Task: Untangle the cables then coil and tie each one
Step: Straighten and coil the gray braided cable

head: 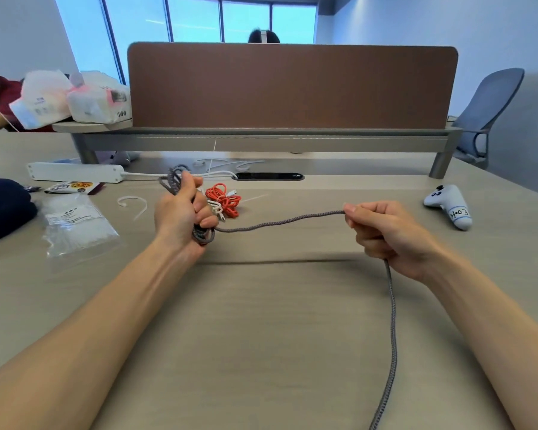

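Both hands hold the grey cable.

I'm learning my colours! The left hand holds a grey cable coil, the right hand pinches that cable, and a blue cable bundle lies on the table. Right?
Almost. The cable bundle on the table is red, not blue; the head view shows it. The left hand does hold the grey cable coil, and the right hand pinches that cable.
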A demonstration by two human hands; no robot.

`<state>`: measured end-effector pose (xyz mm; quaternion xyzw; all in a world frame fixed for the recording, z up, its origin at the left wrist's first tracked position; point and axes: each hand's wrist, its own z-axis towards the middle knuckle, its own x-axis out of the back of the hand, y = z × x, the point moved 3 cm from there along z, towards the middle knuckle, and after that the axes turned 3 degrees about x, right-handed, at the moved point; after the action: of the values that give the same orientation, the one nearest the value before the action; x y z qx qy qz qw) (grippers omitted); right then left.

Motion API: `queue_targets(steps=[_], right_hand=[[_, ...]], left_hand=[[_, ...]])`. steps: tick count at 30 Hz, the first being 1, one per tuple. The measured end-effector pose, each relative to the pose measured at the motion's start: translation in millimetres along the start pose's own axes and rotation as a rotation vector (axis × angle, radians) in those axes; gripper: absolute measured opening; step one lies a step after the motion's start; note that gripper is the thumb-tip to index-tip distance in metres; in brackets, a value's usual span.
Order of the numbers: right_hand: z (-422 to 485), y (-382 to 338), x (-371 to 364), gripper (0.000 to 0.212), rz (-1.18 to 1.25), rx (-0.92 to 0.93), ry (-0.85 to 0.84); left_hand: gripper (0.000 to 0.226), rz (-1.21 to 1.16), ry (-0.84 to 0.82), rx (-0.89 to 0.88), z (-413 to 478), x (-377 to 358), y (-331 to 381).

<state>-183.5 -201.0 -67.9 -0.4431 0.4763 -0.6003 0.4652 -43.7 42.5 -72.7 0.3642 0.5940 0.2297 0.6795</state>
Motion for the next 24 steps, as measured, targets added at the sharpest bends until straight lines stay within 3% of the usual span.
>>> queue_targets(steps=[4, 10, 20, 24], right_hand=[[3, -1, -3, 0.023, 0.198, 0.071, 0.018], [1, -2, -14, 0.021, 0.387, 0.047, -0.018], [-2, -1, -26, 0.030, 0.405, -0.020, -0.118], [-3, 0, -32, 0.031, 0.398, -0.030, -0.163]], left_hand=[[0.042, 0.133, -0.059, 0.035, -9, -9, -12], [0.031, 0.351, -0.257, 0.054, -24, -20, -25], [0.056, 0.599, -0.539, 0.213, -46, -30, -46], [0.055, 0.692, -0.642, 0.225, -50, -32, -56]])
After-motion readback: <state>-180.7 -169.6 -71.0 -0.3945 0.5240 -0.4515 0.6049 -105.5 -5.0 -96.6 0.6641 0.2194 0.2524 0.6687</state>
